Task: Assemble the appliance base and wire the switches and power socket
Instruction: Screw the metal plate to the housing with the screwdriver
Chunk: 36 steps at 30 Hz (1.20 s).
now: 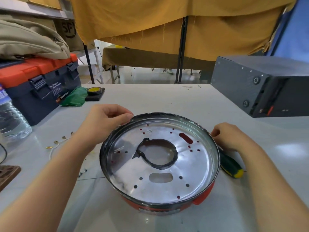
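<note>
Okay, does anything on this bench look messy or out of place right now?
Yes: small screws and brass terminals lie scattered loose on the table left of the appliance base, where they could roll off. The screwdriver lies right against the base's right rim.

You have one round red appliance base with a shiny perforated metal plate point(159, 158) in front of you, and two bare hands at its rim: your left hand point(107, 119) and your right hand point(229, 136). To your left you have one navy toolbox with an orange lid point(40, 84), one clear plastic water bottle point(10, 118), one crumpled green bag point(75, 97) and one black tape roll with a yellow core point(94, 90). To your right you have one green-and-yellow-handled screwdriver point(231, 166) and one dark grey metal box point(264, 84).
</note>
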### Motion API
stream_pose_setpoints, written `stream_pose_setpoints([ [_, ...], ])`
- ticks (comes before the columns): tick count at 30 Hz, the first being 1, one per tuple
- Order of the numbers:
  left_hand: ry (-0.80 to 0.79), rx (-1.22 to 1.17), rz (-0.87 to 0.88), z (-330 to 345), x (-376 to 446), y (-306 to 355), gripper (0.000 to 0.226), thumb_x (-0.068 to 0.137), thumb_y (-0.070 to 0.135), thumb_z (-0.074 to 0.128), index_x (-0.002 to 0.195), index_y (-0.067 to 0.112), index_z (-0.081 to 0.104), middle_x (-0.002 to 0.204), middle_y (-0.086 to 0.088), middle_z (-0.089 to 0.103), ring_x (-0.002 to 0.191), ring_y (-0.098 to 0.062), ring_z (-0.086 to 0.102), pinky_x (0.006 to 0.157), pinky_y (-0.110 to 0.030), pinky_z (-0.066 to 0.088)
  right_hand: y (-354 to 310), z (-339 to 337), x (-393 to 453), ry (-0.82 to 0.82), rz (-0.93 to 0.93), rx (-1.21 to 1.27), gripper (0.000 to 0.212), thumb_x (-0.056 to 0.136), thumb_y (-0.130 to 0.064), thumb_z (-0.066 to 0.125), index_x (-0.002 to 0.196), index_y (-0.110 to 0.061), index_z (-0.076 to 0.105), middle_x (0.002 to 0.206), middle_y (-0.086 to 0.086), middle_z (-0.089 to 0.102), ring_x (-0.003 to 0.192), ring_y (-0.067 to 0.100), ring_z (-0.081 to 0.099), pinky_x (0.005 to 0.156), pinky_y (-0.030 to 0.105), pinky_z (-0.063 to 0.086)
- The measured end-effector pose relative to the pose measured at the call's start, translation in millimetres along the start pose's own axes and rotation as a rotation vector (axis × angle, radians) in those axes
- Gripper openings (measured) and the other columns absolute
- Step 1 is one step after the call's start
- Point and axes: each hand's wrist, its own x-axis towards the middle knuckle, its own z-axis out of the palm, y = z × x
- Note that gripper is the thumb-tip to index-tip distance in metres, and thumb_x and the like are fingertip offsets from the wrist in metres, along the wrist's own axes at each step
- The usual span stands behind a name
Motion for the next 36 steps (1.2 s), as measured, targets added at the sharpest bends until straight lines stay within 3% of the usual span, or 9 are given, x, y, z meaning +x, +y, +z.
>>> stream_pose_setpoints([
  [4,-0.019,-0.061,0.006,1,-3,-1,0.012,0.083,0.02,0.067,0.077,0.027,0.075,0.075,0.005,0.073,0.064,-0.003,0.065,0.058,-0.01,0.049,-1,-1,-1,0.014,0.033,-0.027,0.022,0.085,-0.013,0.059,0.074,0.004,0.067,0.074,0.021,0.067,0.056,0.023,0.054,0.05,0.027,0.043],
  [6,-0.028,-0.098,0.003,0,-4,-3,0.012,0.084,0.019,0.067,0.078,0.025,0.076,0.077,0.004,0.074,0.067,-0.005,0.066,0.059,-0.012,0.05,-3,-4,-1,0.128,-0.008,0.012,0.025,0.087,-0.015,0.058,0.077,0.008,0.064,0.076,0.023,0.067,0.06,0.025,0.056,0.055,0.03,0.042],
  [10,-0.063,-0.155,0.019,-6,-6,-6,0.011,0.082,0.017,0.067,0.082,0.024,0.076,0.083,0.0,0.074,0.072,-0.008,0.066,0.063,-0.013,0.05,-17,-12,-9,0.295,-0.155,0.488,0.008,0.093,-0.013,0.05,0.087,-0.012,0.056,0.073,0.003,0.068,0.053,0.007,0.058,0.05,0.017,0.043],
  [15,-0.096,-0.377,-0.035,-6,-11,-5,0.01,0.065,0.021,0.072,0.073,0.019,0.076,0.083,-0.008,0.075,0.076,-0.013,0.069,0.067,-0.015,0.052,-47,-20,-25,0.197,-0.35,0.638,0.005,0.093,-0.028,0.054,0.092,-0.032,0.057,0.061,-0.008,0.058,0.058,0.003,0.05,0.065,0.025,0.042],
  [18,-0.122,-0.478,-0.087,-8,-13,-6,0.018,0.058,0.019,0.074,0.075,0.014,0.077,0.087,-0.014,0.074,0.078,-0.017,0.071,0.07,-0.017,0.054,-74,-26,-39,0.1,-0.472,0.643,0.011,0.091,-0.033,0.056,0.087,-0.031,0.066,0.05,-0.009,0.051,0.045,-0.001,0.046,0.053,0.014,0.041],
  [21,-0.142,-0.549,-0.112,-10,-14,-5,0.023,0.052,0.019,0.078,0.073,0.011,0.077,0.088,-0.012,0.074,0.077,-0.016,0.072,0.07,-0.016,0.054,-105,-29,-50,-0.011,-0.619,0.645,0.011,0.091,-0.022,0.058,0.089,-0.022,0.069,0.053,-0.008,0.062,0.045,-0.005,0.054,0.051,-0.001,0.038],
  [25,-0.16,-0.636,-0.138,-10,-14,-5,0.018,0.052,0.017,0.077,0.067,0.009,0.075,0.082,-0.008,0.074,0.073,-0.015,0.071,0.067,-0.015,0.054,-142,-22,-55,-0.09,-0.715,0.602,0.009,0.084,-0.022,0.068,0.093,-0.022,0.072,0.078,-0.003,0.074,0.074,0.005,0.068,0.069,0.011,0.051],
  [30,-0.176,-0.566,-0.102,-12,-15,-4,0.018,0.059,0.026,0.073,0.07,0.012,0.075,0.078,-0.007,0.071,0.071,-0.01,0.063,0.069,-0.016,0.052,-167,-8,-54,-0.096,-0.736,0.578,0.01,0.08,-0.02,0.073,0.089,-0.017,0.074,0.083,0.002,0.073,0.084,0.015,0.067,0.084,0.03,0.055],
  [36,-0.132,-0.594,-0.129,-12,-14,-4,0.025,0.064,0.029,0.07,0.077,0.007,0.071,0.081,-0.01,0.065,0.075,-0.016,0.053,0.063,-0.016,0.047,-175,-1,-52,-0.059,-0.765,0.612,0.005,0.079,-0.013,0.073,0.083,-0.014,0.075,0.067,-0.011,0.068,0.068,0.002,0.064,0.071,0.015,0.053],
])
